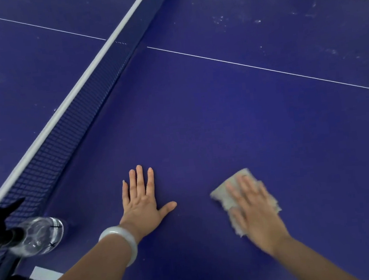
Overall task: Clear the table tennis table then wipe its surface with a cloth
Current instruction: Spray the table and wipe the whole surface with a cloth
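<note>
The cloth (244,199) lies flat on the table (222,117) directly under the right hand (254,210), whose straight, spread fingers press it down; the hand is blurred, so I judge a wiping stroke is under way. The unwiped, speckled surface lies ahead and to the right, beyond the white line (262,67). The left hand (142,201) rests palm-down with fingers straight, well apart from the cloth, nearer the net (81,118) and the bottle (36,235).
</note>
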Action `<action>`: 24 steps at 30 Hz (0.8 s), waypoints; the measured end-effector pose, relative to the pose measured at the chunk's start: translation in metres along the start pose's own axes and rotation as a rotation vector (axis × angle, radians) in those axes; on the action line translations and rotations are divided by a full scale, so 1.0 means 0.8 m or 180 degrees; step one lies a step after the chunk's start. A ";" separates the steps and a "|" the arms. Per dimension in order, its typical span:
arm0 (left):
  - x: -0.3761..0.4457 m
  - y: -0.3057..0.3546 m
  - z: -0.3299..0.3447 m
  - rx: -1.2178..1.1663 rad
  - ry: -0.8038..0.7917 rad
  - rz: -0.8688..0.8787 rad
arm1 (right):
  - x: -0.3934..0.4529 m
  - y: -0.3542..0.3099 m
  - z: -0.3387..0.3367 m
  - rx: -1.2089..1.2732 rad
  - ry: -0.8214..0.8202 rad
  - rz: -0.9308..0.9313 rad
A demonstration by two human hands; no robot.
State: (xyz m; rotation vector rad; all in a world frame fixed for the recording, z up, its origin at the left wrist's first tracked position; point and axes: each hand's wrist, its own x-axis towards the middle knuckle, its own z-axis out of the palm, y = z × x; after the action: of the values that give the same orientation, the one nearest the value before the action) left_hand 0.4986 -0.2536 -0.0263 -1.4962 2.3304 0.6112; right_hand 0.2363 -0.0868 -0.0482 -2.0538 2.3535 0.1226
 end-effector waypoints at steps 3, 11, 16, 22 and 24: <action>-0.002 -0.001 0.001 0.0027 0.0045 0.0014 | 0.008 0.058 0.003 0.0529 -0.0139 0.1881; -0.003 -0.001 -0.001 -0.0015 -0.0027 0.0018 | 0.020 -0.101 -0.005 0.0363 -0.0133 0.0951; -0.012 -0.022 -0.015 -0.0426 0.0126 0.0192 | 0.005 -0.102 -0.004 0.0320 -0.0025 0.0400; -0.070 -0.094 0.007 -0.0295 0.0649 -0.0429 | 0.012 -0.091 0.002 0.0424 -0.0042 0.0382; -0.087 -0.114 0.020 -0.0290 0.0575 -0.0562 | 0.012 -0.091 0.001 0.0423 -0.0052 0.0422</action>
State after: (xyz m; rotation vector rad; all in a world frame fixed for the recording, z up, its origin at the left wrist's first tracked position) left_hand 0.6107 -0.2248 -0.0242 -1.8453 2.2917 0.5638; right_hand 0.3069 -0.1061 -0.0533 -1.8322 2.4154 -0.0153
